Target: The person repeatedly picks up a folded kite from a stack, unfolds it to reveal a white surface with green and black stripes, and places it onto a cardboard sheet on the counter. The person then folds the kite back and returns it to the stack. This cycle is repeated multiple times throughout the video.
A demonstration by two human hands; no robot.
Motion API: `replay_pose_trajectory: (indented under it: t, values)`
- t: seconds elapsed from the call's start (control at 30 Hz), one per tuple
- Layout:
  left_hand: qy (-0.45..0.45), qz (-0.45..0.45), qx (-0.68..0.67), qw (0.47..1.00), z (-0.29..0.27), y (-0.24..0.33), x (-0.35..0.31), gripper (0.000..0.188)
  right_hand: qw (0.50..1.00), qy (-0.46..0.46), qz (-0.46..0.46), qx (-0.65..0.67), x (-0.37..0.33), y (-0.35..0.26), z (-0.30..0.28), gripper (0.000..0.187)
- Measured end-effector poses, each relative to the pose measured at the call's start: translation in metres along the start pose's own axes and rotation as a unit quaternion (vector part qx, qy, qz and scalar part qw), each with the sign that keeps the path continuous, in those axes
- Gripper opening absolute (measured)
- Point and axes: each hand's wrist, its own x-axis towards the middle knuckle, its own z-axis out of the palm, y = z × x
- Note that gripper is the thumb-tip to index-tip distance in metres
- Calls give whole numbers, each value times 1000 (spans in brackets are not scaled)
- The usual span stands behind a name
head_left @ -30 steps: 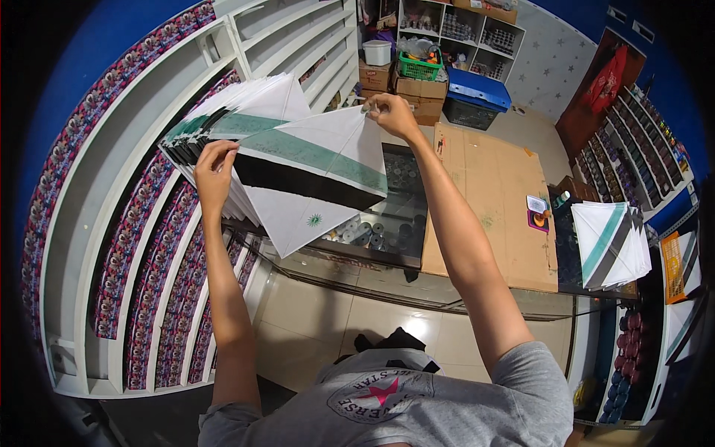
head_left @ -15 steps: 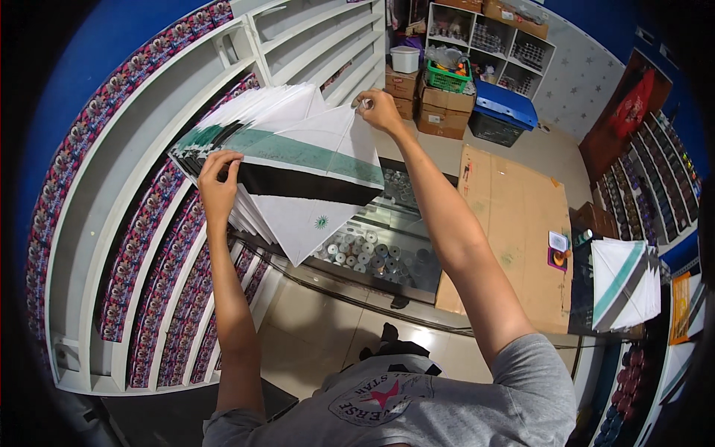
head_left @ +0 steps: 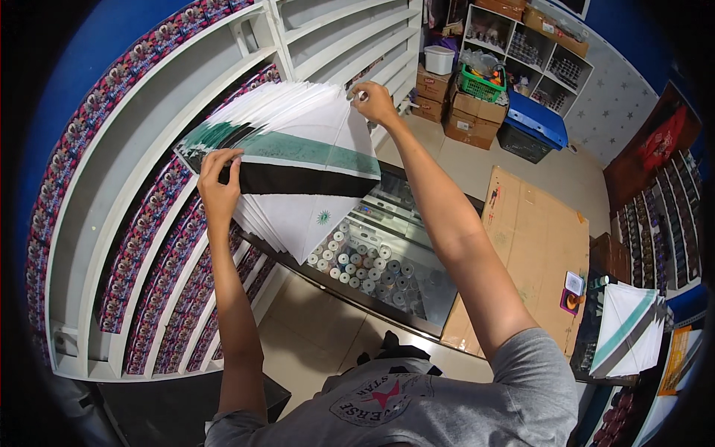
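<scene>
A thick, fanned stack of diamond-shaped white paper kites (head_left: 320,130) with green and black stripes lies across the left end of a glass display case (head_left: 421,287). My left hand (head_left: 219,182) is closed at the stack's left side, thumb and fingers pinching the top kite's edge by the black stripe. At the far corner of the same kite my right hand (head_left: 372,103) is closed, its thumb and forefinger curled together at the tip. Thin straight lines cross the top kite, and a small green emblem sits near its lower corner. The fingertips' exact hold is partly hidden.
Spools (head_left: 357,264) show through the case's glass. A flat cardboard sheet (head_left: 529,253) lies to the right, with a second kite stack (head_left: 625,328) beyond it. White shelves (head_left: 82,261) curve along the left. Cartons (head_left: 477,119) and a blue-lidded bin (head_left: 532,130) stand at the back.
The view has turned slightly, so the background sits farther right. The top kite's far corner now lies lower against the stack, and my right hand stays at it. My left hand has barely moved.
</scene>
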Motion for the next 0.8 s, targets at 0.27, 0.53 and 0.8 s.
replay_pose_trajectory:
  t: [0.27, 0.53, 0.8]
  values:
    - [1, 6, 41, 999, 4, -3, 2, 15, 999, 13, -42, 14, 10, 4, 13, 19]
    - [-28, 10, 121, 992, 5, -6, -6, 23, 1000, 8, -13, 7, -6, -3, 9, 19]
    - [20, 41, 139, 989, 4, 20, -9, 28, 996, 37, -3, -86, -39, -23, -27, 34]
